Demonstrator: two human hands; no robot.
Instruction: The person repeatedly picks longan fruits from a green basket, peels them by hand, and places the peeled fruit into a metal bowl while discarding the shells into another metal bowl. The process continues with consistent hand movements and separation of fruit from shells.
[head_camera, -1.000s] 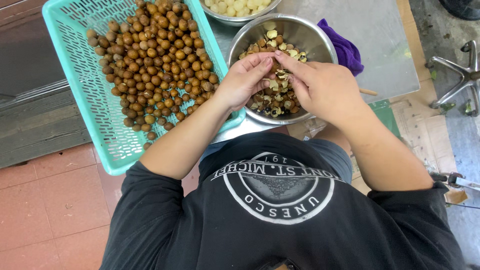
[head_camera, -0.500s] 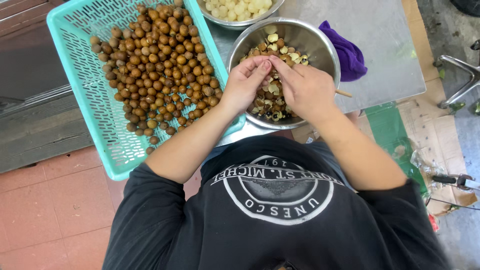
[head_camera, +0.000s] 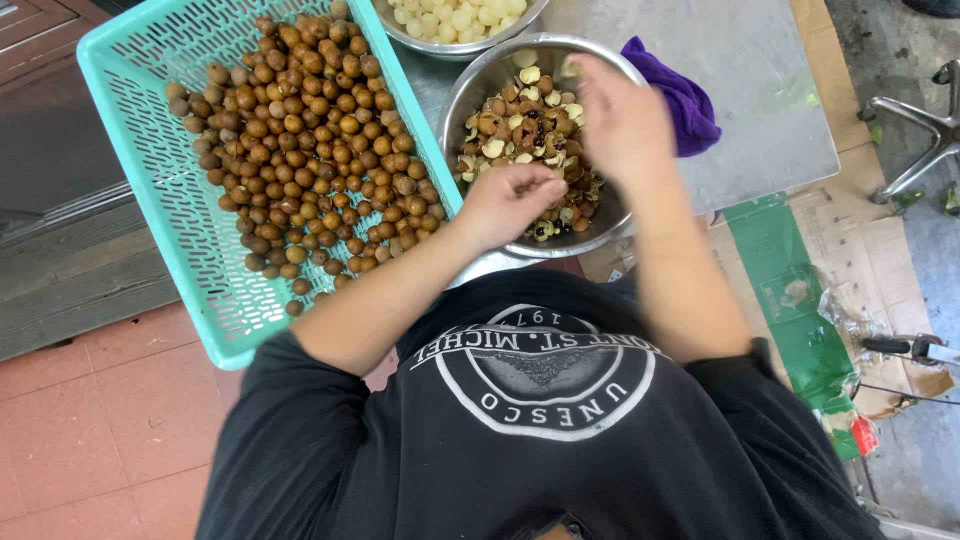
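My left hand (head_camera: 505, 200) hovers over the near rim of a steel bowl (head_camera: 450, 120). Its fingers are curled shut, and I see nothing in them. The bowl holds brown shells, pale husk halves and dark seeds (head_camera: 520, 125). My right hand (head_camera: 620, 120) is blurred above the far side of the same bowl, back up; what it holds is hidden. To the left, a turquoise plastic basket (head_camera: 120, 130) is filled with several brown round fruits (head_camera: 310, 150). At the top edge a second steel bowl holds pale peeled fruits (head_camera: 450, 18).
A purple cloth (head_camera: 680, 95) lies on the grey tabletop (head_camera: 760, 80) right of the bowl. Flattened cardboard (head_camera: 870, 250) and green tape (head_camera: 790, 290) cover the floor on the right. A chair base (head_camera: 920, 130) stands beyond, and red tiles (head_camera: 100, 420) lie at lower left.
My hands were joined over the shell bowl. They have come apart: the right one moved up toward the far rim, and the left one stayed low at the near rim.
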